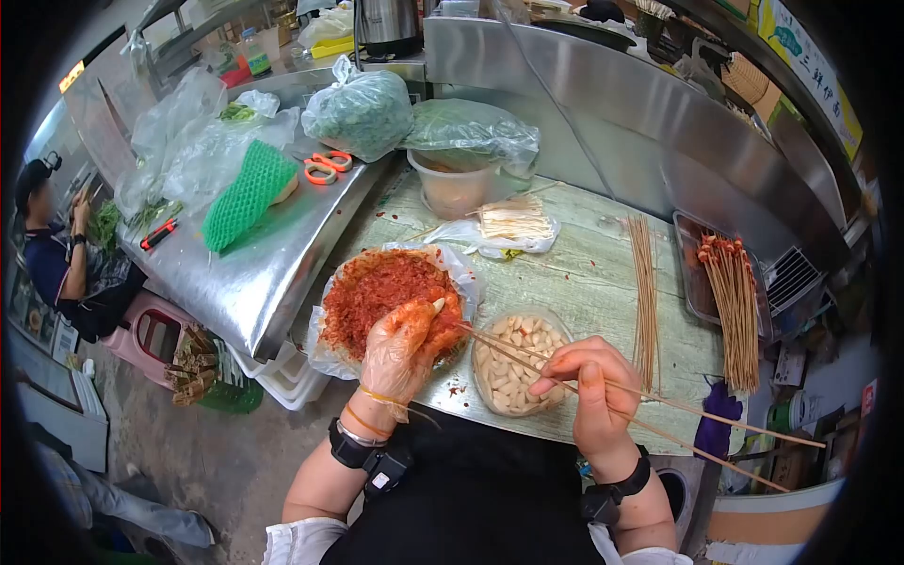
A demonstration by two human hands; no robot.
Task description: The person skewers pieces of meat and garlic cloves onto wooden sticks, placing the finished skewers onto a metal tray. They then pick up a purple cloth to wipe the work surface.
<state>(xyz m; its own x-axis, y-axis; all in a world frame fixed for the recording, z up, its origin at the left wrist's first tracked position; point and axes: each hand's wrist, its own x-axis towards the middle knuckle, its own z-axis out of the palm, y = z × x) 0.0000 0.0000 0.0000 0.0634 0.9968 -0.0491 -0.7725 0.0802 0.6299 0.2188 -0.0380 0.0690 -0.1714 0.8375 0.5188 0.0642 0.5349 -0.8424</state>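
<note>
2 skewers are held in the right hand, their points brought close to the gloved left hand.

The left grip is curled nearly closed over the red mixture, and a small pale piece is held at the fingertips; how much mixture is gripped cannot be told. The right grip is closed by thumb and fingers around the 2 skewers, whose tail ends are pointed out to the right. The red mixture is heaped in a film-lined bowl at the near edge of the table. Peeled garlic cloves are kept in a round tub just beside it, under the skewers. Farther right, loose sticks are laid side by side.
</note>
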